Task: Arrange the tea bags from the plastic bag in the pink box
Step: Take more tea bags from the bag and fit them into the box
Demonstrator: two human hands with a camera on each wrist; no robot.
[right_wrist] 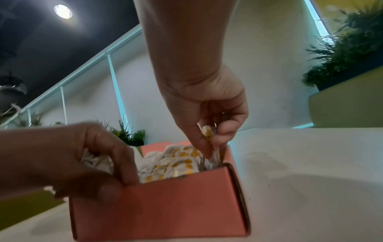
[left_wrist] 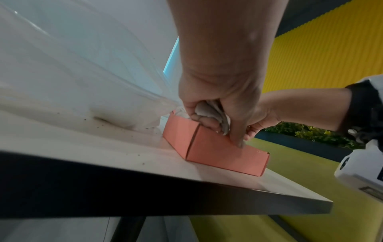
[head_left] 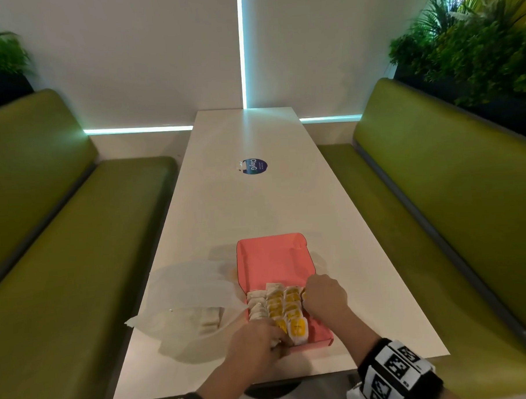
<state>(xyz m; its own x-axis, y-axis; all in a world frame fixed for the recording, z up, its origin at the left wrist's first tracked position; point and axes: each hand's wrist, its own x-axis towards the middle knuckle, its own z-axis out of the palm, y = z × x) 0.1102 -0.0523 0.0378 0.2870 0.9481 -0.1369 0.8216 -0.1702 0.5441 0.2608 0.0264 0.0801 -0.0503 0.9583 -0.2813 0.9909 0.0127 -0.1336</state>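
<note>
1. At the far left, the crumpled clear plastic bag is lying on the long white table, just beside the left wall of the box; a few pale tea bags seem to be showing through it, though the film blurs them.

2. Your left hand is reaching in over the near left corner of the open pink cardboard box. In the left wrist view its fingers are curling round a small bunch of white paper tea bags, thumb against the outer wall. This hand is nearer the unfinished left row.

3. The rows of white-and-yellow paper tea bags are standing on edge in the near half of the box, running along its long axis, away from you. The far half is showing bare pink floor.

4. Your right hand is hanging over the right wall, wrist high, fingers pointing down. In the right wrist view its fingertips are pinching one yellow-printed tea bag directly above the rightmost row, so the slot lies straight below them.

5. Judging from this, you are seating that bag downward, flat face parallel to its neighbours; mind the row tipping toward the empty far half.
</note>
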